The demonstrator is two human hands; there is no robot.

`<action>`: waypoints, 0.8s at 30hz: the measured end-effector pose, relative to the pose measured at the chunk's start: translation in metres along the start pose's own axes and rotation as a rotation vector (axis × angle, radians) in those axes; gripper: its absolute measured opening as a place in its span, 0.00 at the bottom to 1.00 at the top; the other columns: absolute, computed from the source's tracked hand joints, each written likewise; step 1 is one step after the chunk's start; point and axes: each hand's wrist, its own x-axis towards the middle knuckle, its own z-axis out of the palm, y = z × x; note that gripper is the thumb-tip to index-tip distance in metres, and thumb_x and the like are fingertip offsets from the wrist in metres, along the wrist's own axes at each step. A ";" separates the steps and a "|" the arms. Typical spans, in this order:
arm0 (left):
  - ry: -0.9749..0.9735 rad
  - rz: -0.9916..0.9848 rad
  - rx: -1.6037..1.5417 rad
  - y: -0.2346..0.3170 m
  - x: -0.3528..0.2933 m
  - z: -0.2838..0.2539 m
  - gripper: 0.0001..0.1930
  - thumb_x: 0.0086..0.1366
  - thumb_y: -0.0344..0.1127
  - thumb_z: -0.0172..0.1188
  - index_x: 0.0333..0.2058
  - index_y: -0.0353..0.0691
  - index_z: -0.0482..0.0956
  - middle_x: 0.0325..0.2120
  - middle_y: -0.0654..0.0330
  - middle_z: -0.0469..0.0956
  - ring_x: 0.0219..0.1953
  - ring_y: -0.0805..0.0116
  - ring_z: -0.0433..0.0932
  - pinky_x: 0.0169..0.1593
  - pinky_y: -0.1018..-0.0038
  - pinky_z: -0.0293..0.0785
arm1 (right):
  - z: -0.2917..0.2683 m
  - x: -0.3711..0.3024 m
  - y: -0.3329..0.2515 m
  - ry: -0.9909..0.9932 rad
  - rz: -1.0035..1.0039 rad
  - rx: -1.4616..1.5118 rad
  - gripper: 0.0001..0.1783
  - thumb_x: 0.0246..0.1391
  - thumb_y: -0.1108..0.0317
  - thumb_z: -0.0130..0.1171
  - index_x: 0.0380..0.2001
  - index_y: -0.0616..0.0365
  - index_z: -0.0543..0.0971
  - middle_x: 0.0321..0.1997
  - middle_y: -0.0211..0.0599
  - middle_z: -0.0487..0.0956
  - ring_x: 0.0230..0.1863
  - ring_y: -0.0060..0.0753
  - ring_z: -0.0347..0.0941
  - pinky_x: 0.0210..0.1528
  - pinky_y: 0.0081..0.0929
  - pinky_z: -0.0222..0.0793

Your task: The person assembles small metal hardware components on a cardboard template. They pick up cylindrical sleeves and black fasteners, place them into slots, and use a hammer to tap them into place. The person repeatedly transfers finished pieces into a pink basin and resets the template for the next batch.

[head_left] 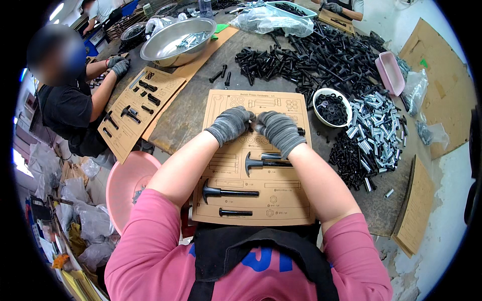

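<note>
Both my hands wear grey knit gloves and meet over the upper part of a printed cardboard sheet (261, 213). My left hand (230, 125) and my right hand (280, 131) are closed, fingertips almost touching. A small dark piece shows between them, too little to name. A black bolt end shows just beside my right hand. Lower on the sheet lie a black T-shaped part (248, 164) and silver-and-black rods (271, 156), partly behind my right forearm. Below them lie a second black T-shaped part (231, 193) and a black bolt (236, 212).
A large heap of black bolts (321, 55) covers the far table. To the right are a white bowl of black rings (318, 103), silver sleeves (374, 125) and a pink tray (389, 72). A steel basin (155, 49) stands far left; a co-worker handles parts beside another cardboard sheet (163, 83).
</note>
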 end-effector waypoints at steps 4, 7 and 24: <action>0.029 -0.053 0.022 0.010 -0.013 -0.011 0.09 0.54 0.34 0.54 0.35 0.43 0.76 0.30 0.52 0.76 0.35 0.54 0.74 0.41 0.66 0.69 | 0.019 0.014 -0.007 -0.069 0.049 -0.141 0.14 0.51 0.61 0.48 0.39 0.52 0.75 0.43 0.45 0.74 0.42 0.44 0.72 0.43 0.39 0.68; -0.087 -0.158 -0.114 0.011 -0.019 -0.018 0.10 0.52 0.33 0.56 0.35 0.41 0.75 0.28 0.52 0.77 0.33 0.58 0.76 0.39 0.69 0.70 | 0.013 0.011 -0.003 -0.025 0.035 -0.118 0.13 0.50 0.63 0.49 0.39 0.51 0.75 0.43 0.43 0.73 0.44 0.44 0.72 0.44 0.38 0.69; 0.005 -0.253 -0.131 0.019 -0.028 -0.012 0.22 0.51 0.35 0.59 0.46 0.39 0.69 0.36 0.53 0.76 0.39 0.61 0.75 0.44 0.72 0.70 | 0.010 0.021 0.000 0.022 0.048 -0.231 0.13 0.48 0.68 0.50 0.39 0.52 0.75 0.44 0.42 0.71 0.45 0.43 0.71 0.43 0.37 0.69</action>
